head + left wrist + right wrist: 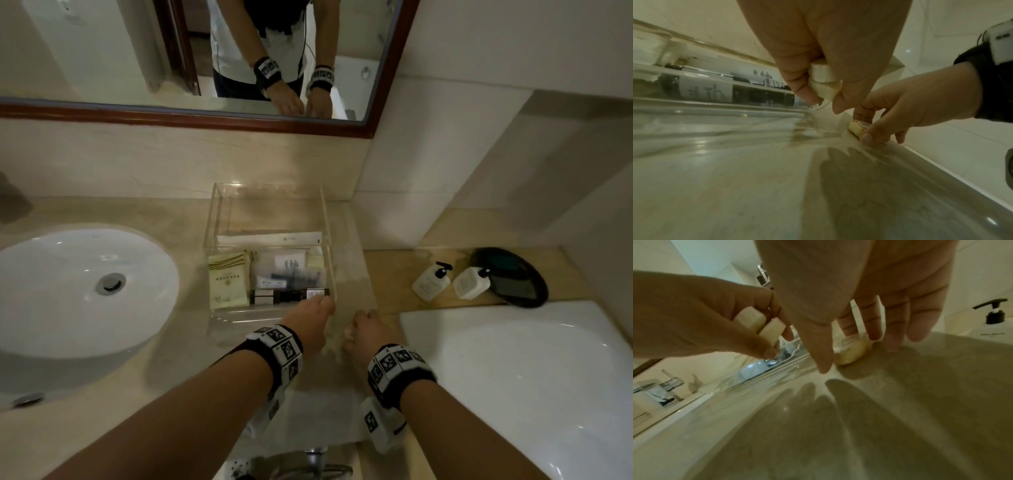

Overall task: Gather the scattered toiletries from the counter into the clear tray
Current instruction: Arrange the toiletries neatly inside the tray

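Left hand (313,317) at the tray's (330,240) near right corner; only the wrist views show it pinching two cream bars (760,325). Right hand (368,330) on the counter (178,377) beside the tray, fingers curled round a yellow packet (852,352), hidden from the head view. Sachets (227,282) lie in the tray.

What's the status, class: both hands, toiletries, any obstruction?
Left hand grips two small white pieces near clear tray. Right hand pinching yellowish packet on counter. Nothing obstructing.
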{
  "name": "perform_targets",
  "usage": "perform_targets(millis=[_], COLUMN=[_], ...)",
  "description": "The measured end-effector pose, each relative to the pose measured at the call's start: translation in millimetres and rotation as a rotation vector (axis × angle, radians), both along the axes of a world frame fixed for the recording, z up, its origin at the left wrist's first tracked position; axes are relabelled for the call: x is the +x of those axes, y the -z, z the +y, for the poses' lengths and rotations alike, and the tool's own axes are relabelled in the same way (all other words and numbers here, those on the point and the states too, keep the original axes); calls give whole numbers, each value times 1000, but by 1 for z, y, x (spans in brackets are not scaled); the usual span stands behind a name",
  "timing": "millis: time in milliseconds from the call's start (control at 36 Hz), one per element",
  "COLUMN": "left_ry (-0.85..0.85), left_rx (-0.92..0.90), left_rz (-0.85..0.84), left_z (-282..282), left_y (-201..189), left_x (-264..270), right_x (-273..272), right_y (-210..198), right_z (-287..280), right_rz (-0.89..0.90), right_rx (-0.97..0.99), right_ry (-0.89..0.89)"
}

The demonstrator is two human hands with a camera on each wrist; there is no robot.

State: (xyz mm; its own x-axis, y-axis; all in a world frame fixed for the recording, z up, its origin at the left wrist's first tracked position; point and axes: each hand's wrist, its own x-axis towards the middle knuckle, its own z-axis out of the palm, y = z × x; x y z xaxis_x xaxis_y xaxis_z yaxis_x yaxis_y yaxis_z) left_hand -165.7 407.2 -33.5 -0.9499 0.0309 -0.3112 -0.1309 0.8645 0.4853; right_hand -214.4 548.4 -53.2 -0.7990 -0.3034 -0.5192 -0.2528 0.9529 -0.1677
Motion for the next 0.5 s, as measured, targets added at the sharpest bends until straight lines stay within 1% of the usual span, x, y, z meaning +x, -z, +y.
perform_targets(millis=[139,278,333,417,500], left_ry=[-29,-9,-34,-77,-117], left_rx=[19,-45,-67,-69,-77], left_rz=[1,119,151,140,117], left_z=[-2,-21,-31,-47,-64], left_y=[-1,-3,-4,-7,-7], left_x=[6,7,4,0,-1], right_x=[7,0,-7,-15,-19], right_y=[3,-8,-15,-23,-25], right_z=[-3,-17,-26,-43,-59], right_rz=[49,153,184,213,202], right_rx=[-71,-165,-203,-272,-311], right_ry=[7,-27,-50,-68,-94])
